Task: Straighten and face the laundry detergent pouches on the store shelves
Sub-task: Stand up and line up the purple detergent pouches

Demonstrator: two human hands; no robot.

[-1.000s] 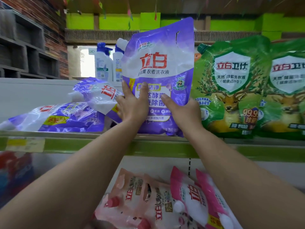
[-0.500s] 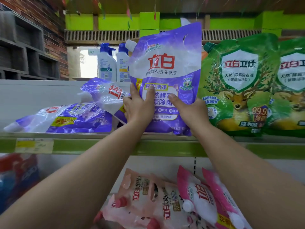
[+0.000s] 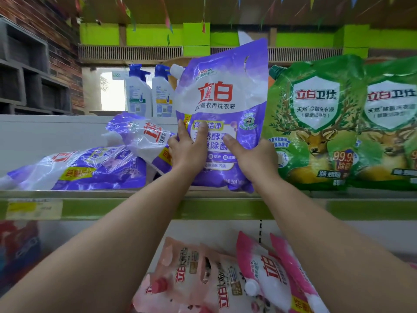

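Observation:
A purple and white detergent pouch (image 3: 223, 98) stands upright on the upper shelf, label facing me, its white spout at the top left. My left hand (image 3: 187, 152) grips its lower left edge with the thumb on the front. My right hand (image 3: 252, 157) grips its lower right edge, thumb pressed on the label. A second purple pouch (image 3: 140, 136) leans tilted just left of it, and a third (image 3: 79, 168) lies flat further left. Two green pouches (image 3: 316, 123) (image 3: 390, 123) stand upright to the right, the nearer one touching the held pouch.
The shelf's green front rail (image 3: 135, 208) carries a yellow price label (image 3: 33, 208). Two white pump bottles (image 3: 137, 93) stand behind the purple pouches. On the lower shelf, pink pouches (image 3: 203, 274) (image 3: 266, 274) lie slumped between my forearms.
Both hands have kept their hold on the upright purple pouch. It has shifted slightly right toward the green pouch, and its white spout now shows.

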